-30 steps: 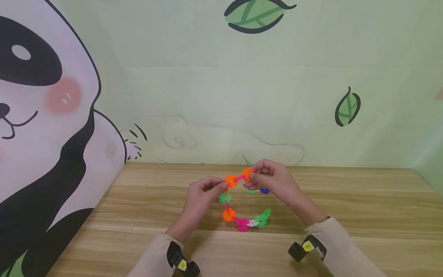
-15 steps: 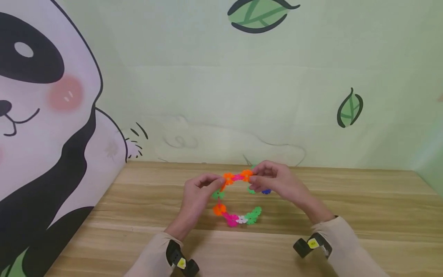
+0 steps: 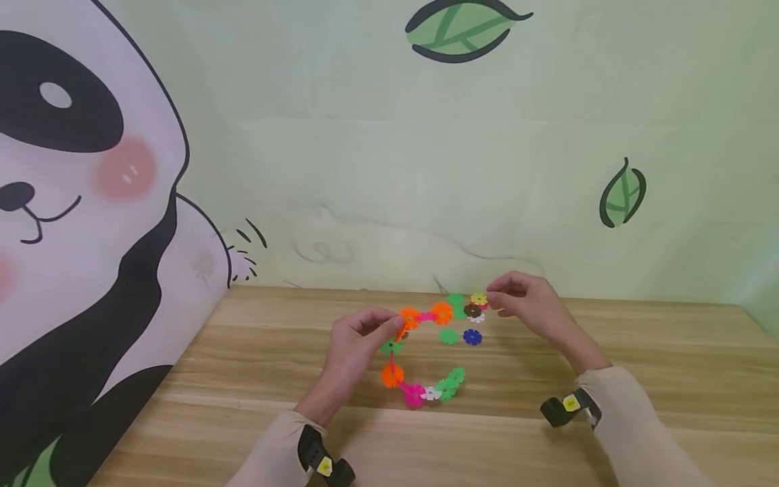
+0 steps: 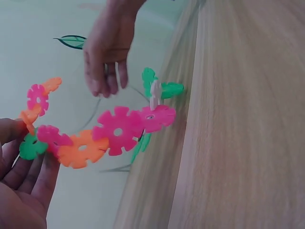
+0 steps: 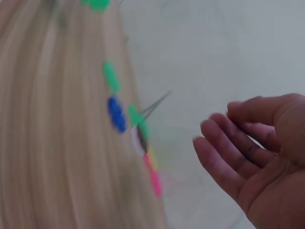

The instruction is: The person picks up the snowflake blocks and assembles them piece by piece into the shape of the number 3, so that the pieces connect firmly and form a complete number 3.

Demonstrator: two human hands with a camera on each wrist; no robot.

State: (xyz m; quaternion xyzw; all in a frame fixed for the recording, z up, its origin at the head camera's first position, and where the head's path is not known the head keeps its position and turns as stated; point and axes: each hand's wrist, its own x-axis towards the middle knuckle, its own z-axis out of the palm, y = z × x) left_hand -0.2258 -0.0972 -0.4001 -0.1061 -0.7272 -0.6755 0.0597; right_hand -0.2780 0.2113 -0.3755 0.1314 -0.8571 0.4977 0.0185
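Flower chain (image 3: pixel 392 375) curved over the tabletop (image 3: pixel 243 385), short of its far edge, pinched by the left hand (image 3: pixel 361 339), apparently for steadiness; the empty right hand (image 3: pixel 531 306), fingers loosely bent, hovered near discs (image 3: pixel 472 337) by that edge.

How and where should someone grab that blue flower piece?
Probably by the near and far edges of its rim, the right hand coming from above and the right: the blue flower piece appears to lie flat, with a green piece close on its left.
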